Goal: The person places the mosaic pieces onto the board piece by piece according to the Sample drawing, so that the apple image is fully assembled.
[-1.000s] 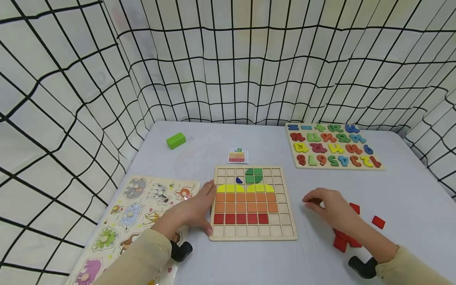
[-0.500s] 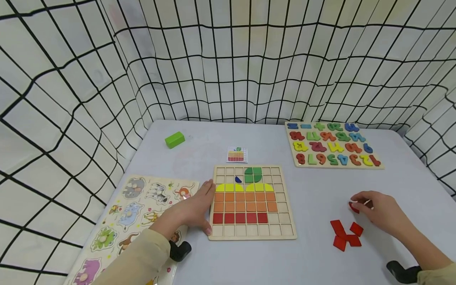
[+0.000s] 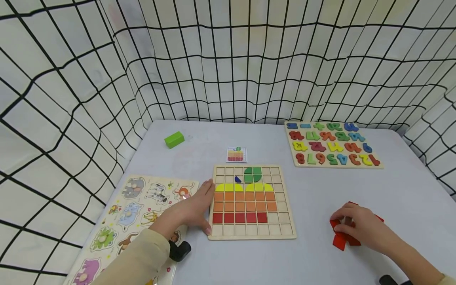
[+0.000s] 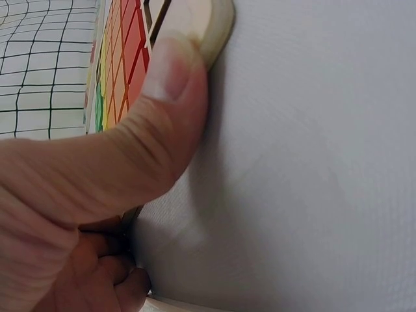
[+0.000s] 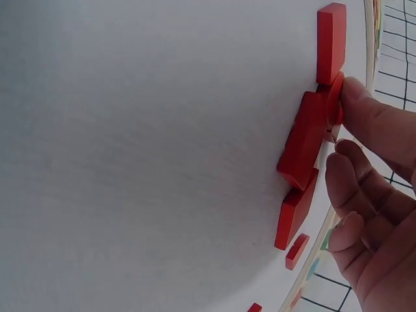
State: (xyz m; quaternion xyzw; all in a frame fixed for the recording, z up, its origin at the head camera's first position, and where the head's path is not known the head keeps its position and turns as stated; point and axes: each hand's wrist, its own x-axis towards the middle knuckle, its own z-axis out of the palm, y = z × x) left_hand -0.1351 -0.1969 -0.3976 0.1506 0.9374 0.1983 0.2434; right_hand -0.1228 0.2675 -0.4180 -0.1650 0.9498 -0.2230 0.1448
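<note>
Animal puzzle (image 3: 135, 213) near left, number puzzle (image 3: 333, 148) far right, green block (image 3: 174, 139) and pattern card (image 3: 237, 154) far of centre; nothing blocks access. Grid board (image 3: 252, 202) at centre, partly filled w/ green, yellow, orange, red tiles; loose red tiles (image 3: 341, 238) clustered near right on table. Left hand (image 3: 194, 209) lies flat, fingers straight, thumb pressed to board's near-left corner; right hand (image 3: 356, 225) rests on red tiles, fingertips curled, pinching one.

Left hand (image 3: 194, 209): palm down, fingers straight, thumb (image 4: 166, 117) extended and pressing sideways.
Left arm: beige sleeve, reaching in from lower left.
Right hand (image 3: 358, 225): low over the surface, fingers (image 5: 370, 123) curled, fingertips down.
Right arm: extended from lower right.
</note>
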